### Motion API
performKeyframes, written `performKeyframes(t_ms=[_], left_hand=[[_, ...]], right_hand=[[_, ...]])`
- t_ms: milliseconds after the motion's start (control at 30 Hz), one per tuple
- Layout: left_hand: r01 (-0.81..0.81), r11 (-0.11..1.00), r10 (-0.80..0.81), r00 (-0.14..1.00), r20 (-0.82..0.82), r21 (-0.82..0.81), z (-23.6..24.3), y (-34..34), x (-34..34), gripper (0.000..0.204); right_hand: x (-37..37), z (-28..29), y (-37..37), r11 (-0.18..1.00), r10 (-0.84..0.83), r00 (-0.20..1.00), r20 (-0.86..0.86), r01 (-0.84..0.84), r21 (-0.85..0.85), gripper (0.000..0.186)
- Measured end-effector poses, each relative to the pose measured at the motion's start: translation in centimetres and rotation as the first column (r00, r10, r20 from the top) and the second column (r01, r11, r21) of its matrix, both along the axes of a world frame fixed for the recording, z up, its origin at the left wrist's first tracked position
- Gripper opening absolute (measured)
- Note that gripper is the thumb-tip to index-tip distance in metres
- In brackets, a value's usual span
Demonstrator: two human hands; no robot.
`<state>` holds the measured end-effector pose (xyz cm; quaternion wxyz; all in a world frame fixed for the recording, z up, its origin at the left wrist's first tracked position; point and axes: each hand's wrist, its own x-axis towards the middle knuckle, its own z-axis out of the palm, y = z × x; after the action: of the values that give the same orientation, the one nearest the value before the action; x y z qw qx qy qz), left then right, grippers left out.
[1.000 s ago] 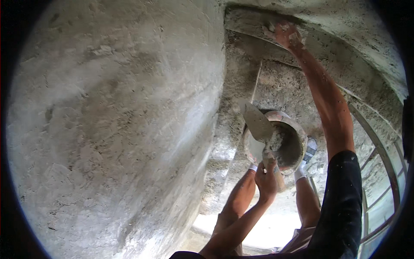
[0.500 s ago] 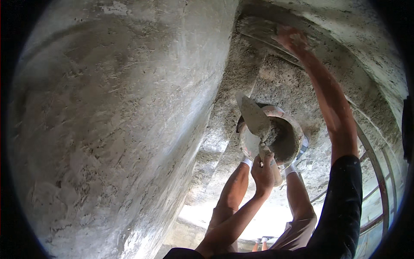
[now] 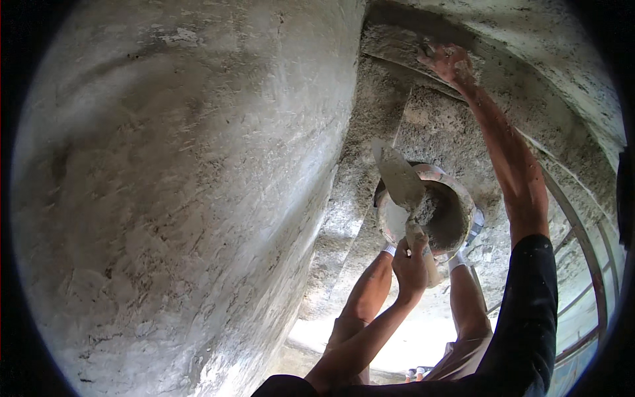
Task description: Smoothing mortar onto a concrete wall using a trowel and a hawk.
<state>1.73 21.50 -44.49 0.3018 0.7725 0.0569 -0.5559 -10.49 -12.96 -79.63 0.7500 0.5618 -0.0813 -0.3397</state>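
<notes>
My left hand (image 3: pixel 411 268) is wrapped round the handle of a pointed trowel (image 3: pixel 401 180), whose grey, mortar-smeared blade points up and away to the left. Below the blade is a round bucket (image 3: pixel 471 212) with grey mortar (image 3: pixel 446 215) inside; the blade and my hand hide part of its rim. My right arm reaches far ahead. At the far end my right hand (image 3: pixel 453 64), caked with mortar, presses with bent fingers at a damp grey ledge (image 3: pixel 390 43). What is under those fingers, if anything, is hidden.
A large rough plaster wall (image 3: pixel 165 198) fills the left side. Rough concrete steps (image 3: pixel 436 119) lie beneath and ahead of the bucket. On the right, a curved metal railing (image 3: pixel 585 245) runs beside my arm. My legs stand either side near the bucket.
The view has shifted slightly, so the bucket and trowel appear a little farther right. My right hand, smeared by motion before, shows more sharply at the ledge. My left hand keeps its hold on the trowel.
</notes>
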Motion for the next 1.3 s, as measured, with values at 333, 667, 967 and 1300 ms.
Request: performKeyframes(t_ms=[333,667,967,1300], left_hand=[[0.203,0.979,-0.184,0.922,0.34,-0.022,-1.1,6.8,0.3,0.026],[0.363,0.919,-0.395,0.853,0.342,0.156,6.7,15.3,9.9,0.07],[0.922,0.306,-0.902,0.201,0.381,0.238,9.2,13.6,11.3,0.043],[0.99,0.141,-0.947,0.143,0.286,-0.026,5.1,12.0,9.0,0.039]], right_hand=[[-1.1,22.7,12.5,0.72,-0.437,0.087,0.895,-0.563,0.406,0.054],[-0.1,40.3,38.9,0.084,-0.91,-0.378,-0.173,-0.575,0.814,0.034],[0.0,26.2,45.5,0.013,-0.557,-0.662,-0.501,-0.61,0.792,0.037],[-5.2,23.4,50.3,-0.059,-0.394,-0.611,-0.687,-0.728,0.682,0.03]])
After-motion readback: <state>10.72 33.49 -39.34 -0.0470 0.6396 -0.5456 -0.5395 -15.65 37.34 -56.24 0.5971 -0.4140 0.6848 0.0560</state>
